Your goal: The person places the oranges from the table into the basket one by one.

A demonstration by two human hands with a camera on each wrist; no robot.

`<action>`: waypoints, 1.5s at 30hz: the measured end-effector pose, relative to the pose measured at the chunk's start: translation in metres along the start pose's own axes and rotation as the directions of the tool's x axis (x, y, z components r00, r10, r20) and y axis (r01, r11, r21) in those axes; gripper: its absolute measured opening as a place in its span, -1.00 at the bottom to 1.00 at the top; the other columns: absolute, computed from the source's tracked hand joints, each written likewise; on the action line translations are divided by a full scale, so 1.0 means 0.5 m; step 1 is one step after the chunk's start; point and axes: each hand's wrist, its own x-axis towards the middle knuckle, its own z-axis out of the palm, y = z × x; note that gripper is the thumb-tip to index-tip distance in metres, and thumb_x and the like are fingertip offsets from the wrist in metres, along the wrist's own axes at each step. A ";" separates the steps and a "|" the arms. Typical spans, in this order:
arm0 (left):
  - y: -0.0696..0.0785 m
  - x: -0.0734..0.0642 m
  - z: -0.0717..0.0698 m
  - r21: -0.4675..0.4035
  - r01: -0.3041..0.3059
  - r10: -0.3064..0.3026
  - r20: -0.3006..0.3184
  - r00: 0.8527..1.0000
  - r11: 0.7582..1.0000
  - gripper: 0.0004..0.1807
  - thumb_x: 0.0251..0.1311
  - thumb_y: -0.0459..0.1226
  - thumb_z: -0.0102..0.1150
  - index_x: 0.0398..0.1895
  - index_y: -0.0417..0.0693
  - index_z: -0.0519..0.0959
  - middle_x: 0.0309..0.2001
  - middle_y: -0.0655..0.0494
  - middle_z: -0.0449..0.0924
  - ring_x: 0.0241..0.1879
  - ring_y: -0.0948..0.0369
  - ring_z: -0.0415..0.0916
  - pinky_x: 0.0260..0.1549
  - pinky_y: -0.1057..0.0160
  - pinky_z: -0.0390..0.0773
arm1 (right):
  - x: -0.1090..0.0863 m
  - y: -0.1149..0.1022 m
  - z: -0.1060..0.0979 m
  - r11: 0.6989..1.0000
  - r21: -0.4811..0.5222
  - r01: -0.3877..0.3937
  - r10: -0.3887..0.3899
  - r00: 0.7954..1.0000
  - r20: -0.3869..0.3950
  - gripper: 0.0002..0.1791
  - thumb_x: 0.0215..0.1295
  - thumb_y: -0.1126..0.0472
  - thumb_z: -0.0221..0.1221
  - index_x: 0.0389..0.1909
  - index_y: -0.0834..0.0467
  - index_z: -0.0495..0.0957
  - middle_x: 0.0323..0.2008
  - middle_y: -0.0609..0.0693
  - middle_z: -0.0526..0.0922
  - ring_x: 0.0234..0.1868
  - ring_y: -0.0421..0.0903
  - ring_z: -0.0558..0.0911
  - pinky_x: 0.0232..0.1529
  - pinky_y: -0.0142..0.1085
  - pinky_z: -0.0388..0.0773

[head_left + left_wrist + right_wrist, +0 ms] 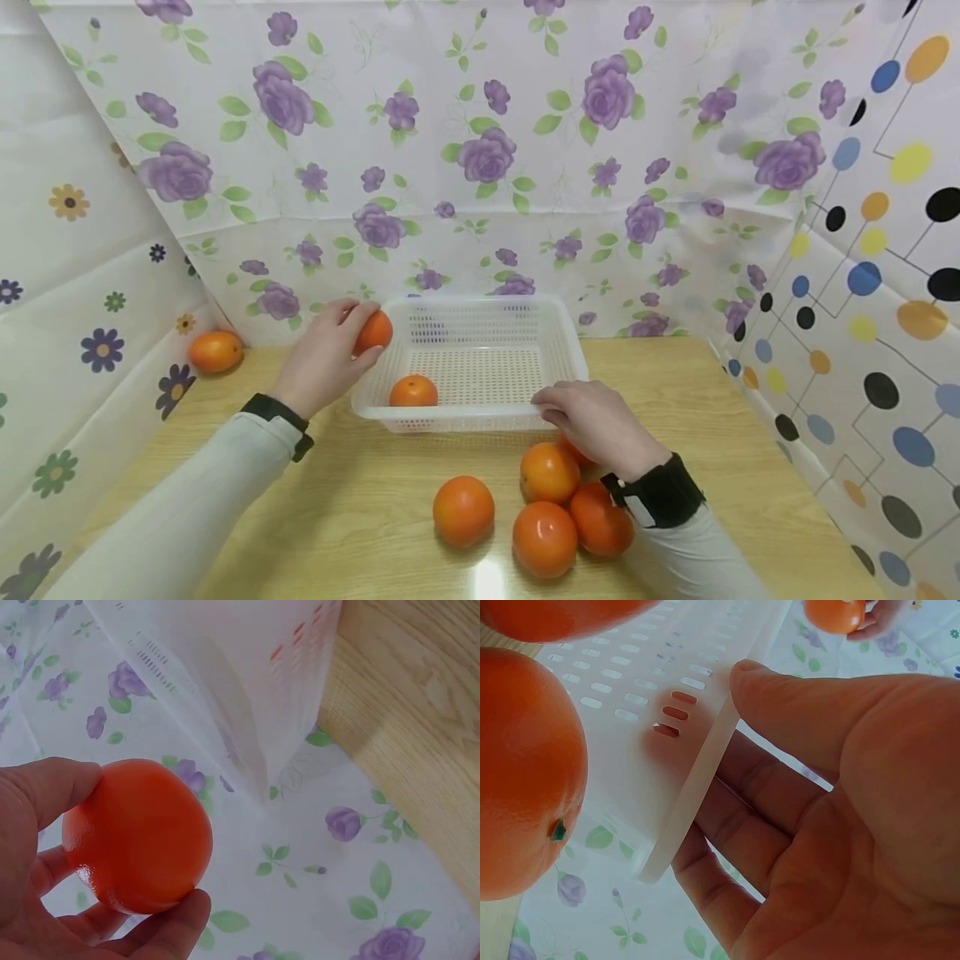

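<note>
In the head view my left hand (324, 357) holds an orange (377, 333) just beyond the left end of a white plastic basket (457, 412). The left wrist view shows thumb and fingers curled round this orange (142, 836). My right hand (596, 422) grips the basket's near rim toward its right corner. Seen from the right wrist, the thumb lies at the rim and the curled fingers show dimly through the slotted wall (615, 682). Inside the basket, at the near left, sits a single orange (413, 391).
Several oranges (545, 540) lie grouped on the wooden table (360, 517) by the right wrist, one partly hidden under that hand. Another orange (463, 511) lies to their left. An oblong orange fruit (216, 352) rests at the far left. Patterned cloth (487, 158) encloses the back and sides.
</note>
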 end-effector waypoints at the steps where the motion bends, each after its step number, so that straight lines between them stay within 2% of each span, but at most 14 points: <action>1: 0.003 0.003 0.002 -0.002 -0.002 0.002 0.004 1.000 1.000 -0.31 0.44 -0.27 0.48 0.55 -0.19 0.44 0.41 -0.40 0.41 0.22 -0.33 0.54 0.26 -0.36 0.60 | 0.000 0.001 0.001 1.000 -0.001 0.002 -0.002 1.000 -0.001 -0.75 0.51 0.26 0.42 0.14 0.11 0.81 -0.07 -0.05 0.82 -0.06 0.02 0.76 0.17 0.02 0.72; 9: 0.020 0.026 0.023 -0.004 -0.006 0.006 0.066 0.998 1.000 -0.32 0.47 -0.25 0.46 0.56 -0.16 0.43 0.44 -0.40 0.38 0.23 -0.33 0.53 0.26 -0.35 0.60 | 0.000 0.005 0.001 1.000 -0.004 0.010 -0.010 1.000 -0.001 -0.75 0.53 0.23 0.41 0.15 0.11 0.80 -0.06 -0.06 0.82 -0.06 0.01 0.76 0.18 0.02 0.72; 17: 0.034 0.048 0.034 0.023 -0.057 0.054 0.094 0.994 0.998 -0.35 0.47 -0.25 0.46 0.53 -0.17 0.46 0.40 -0.39 0.42 0.18 -0.32 0.55 0.20 -0.30 0.65 | -0.002 0.005 0.001 1.000 -0.008 0.011 -0.011 1.000 -0.007 -0.76 0.53 0.22 0.41 0.13 0.10 0.81 -0.09 -0.07 0.81 -0.09 0.00 0.75 0.16 0.00 0.73; 22: 0.040 0.058 0.048 0.036 -0.070 0.064 0.134 0.989 0.997 -0.34 0.47 -0.24 0.46 0.55 -0.14 0.45 0.39 -0.39 0.42 0.15 -0.32 0.56 0.14 -0.28 0.68 | -0.001 0.006 0.002 1.000 -0.003 0.010 -0.010 1.000 -0.009 -0.77 0.52 0.23 0.42 0.13 0.10 0.81 -0.10 -0.08 0.81 -0.10 -0.01 0.74 0.15 0.00 0.73; 29: 0.049 0.069 0.068 0.043 -0.039 0.030 0.175 0.984 0.998 -0.35 0.50 -0.20 0.44 0.56 -0.08 0.45 0.41 -0.38 0.42 0.13 -0.31 0.57 0.11 -0.27 0.71 | -0.002 0.007 0.003 1.000 -0.005 0.016 -0.016 1.000 -0.012 -0.77 0.51 0.24 0.42 0.12 0.11 0.81 -0.11 -0.07 0.81 -0.10 -0.01 0.74 0.14 0.00 0.73; 35: 0.050 0.076 0.075 0.030 -0.033 0.026 0.200 0.979 0.999 -0.39 0.52 -0.21 0.41 0.56 -0.02 0.48 0.42 -0.37 0.43 0.12 -0.30 0.58 0.10 -0.25 0.73 | 0.000 0.005 0.000 1.000 -0.008 0.022 -0.022 1.000 -0.010 -0.77 0.51 0.25 0.42 0.11 0.12 0.81 -0.11 -0.06 0.81 -0.10 0.00 0.74 0.14 0.01 0.73; 45: 0.040 0.087 0.088 0.042 -0.020 0.009 0.238 0.971 0.999 -0.42 0.52 -0.23 0.39 0.53 -0.05 0.51 0.35 -0.39 0.47 0.02 -0.23 0.61 0.04 -0.21 0.74 | -0.001 0.008 0.000 1.000 -0.004 0.018 -0.018 1.000 -0.003 -0.76 0.51 0.25 0.42 0.12 0.10 0.81 -0.10 -0.06 0.81 -0.12 -0.01 0.75 0.14 0.01 0.74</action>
